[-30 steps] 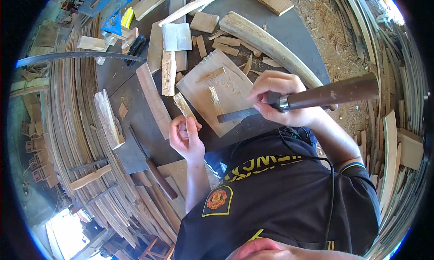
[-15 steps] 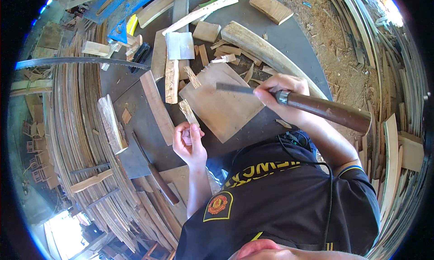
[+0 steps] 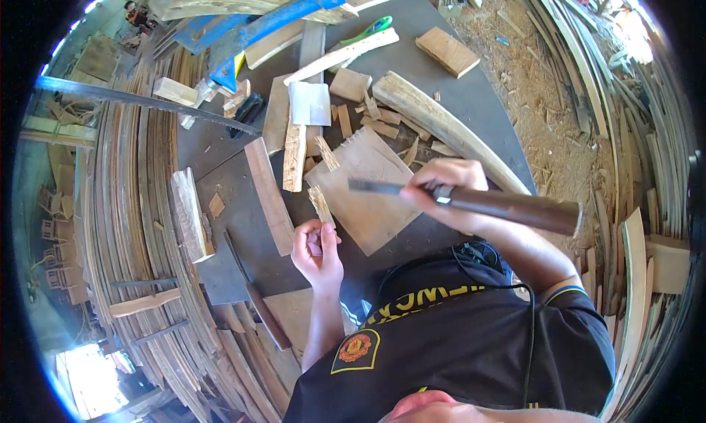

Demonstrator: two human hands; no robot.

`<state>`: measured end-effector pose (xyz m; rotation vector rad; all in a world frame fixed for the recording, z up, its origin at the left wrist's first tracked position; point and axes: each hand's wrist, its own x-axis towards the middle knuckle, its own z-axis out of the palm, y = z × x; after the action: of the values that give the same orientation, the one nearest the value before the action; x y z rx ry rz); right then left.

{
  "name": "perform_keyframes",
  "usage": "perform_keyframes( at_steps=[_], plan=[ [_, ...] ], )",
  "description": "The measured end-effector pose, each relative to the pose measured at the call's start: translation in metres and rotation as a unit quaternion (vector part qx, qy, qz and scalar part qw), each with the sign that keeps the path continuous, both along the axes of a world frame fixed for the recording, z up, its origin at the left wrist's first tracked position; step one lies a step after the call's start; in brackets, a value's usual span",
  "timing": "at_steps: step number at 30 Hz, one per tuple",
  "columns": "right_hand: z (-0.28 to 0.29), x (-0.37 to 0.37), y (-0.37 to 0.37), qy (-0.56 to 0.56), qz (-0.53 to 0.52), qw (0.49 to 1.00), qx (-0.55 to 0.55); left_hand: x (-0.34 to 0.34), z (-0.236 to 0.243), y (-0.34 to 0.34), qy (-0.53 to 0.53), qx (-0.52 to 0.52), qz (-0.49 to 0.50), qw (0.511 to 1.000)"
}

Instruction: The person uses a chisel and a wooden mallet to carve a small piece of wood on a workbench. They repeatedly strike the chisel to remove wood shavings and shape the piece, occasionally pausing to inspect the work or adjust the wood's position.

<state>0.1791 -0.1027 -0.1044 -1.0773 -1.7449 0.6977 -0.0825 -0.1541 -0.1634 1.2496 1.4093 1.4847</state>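
Observation:
My left hand (image 3: pixel 318 250) pinches a short rough splinter of pale wood (image 3: pixel 320 206) at the near left edge of a square wooden board (image 3: pixel 375 217). My right hand (image 3: pixel 445 188) grips a chisel by its long dark wooden handle (image 3: pixel 515 210), and the steel blade (image 3: pixel 371 185) points left over the board, slightly blurred. A second rough splinter (image 3: pixel 326 151) lies at the board's back left corner. A long strip (image 3: pixel 268 195) of wood lies left of my left hand, and another long-handled tool (image 3: pixel 265 305) rests at the table's near left.
The dark table (image 3: pixel 507 129) carries wood blocks (image 3: pixel 446 52), scraps, a long curved beam (image 3: pixel 426 110) and a metal plate (image 3: pixel 309 103). A blue frame (image 3: pixel 272 26) and saw blade (image 3: pixel 147 101) reach over the back left. Stacked planks (image 3: pixel 118 202) flank both sides; shavings (image 3: pixel 551 151) cover the floor at right.
Both hands appear lower in the view, along with the table. The chisel blade has lifted off the board's near part since a second ago, and a splinter now sits at the back left corner.

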Motion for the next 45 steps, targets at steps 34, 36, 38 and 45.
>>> perform_keyframes(
  at_steps=[34, 36, 38, 45],
  plan=[
    [-0.04, -0.004, 0.031, 0.078, 0.01, 0.979, 0.19, 0.034, 0.018, 0.031, 0.395, 0.048, -0.014, 0.917],
    [-0.041, -0.003, 0.03, 0.075, 0.003, 0.976, 0.206, 0.033, 0.012, 0.035, 0.393, 0.075, 0.007, 0.917],
    [-0.042, -0.003, 0.032, 0.075, -0.001, 0.973, 0.22, 0.035, 0.021, 0.036, 0.436, 0.07, -0.004, 0.897],
    [-0.036, -0.003, 0.029, 0.061, -0.05, 0.972, 0.221, 0.049, 0.025, 0.037, 0.447, 0.127, -0.102, 0.88]
  ],
)
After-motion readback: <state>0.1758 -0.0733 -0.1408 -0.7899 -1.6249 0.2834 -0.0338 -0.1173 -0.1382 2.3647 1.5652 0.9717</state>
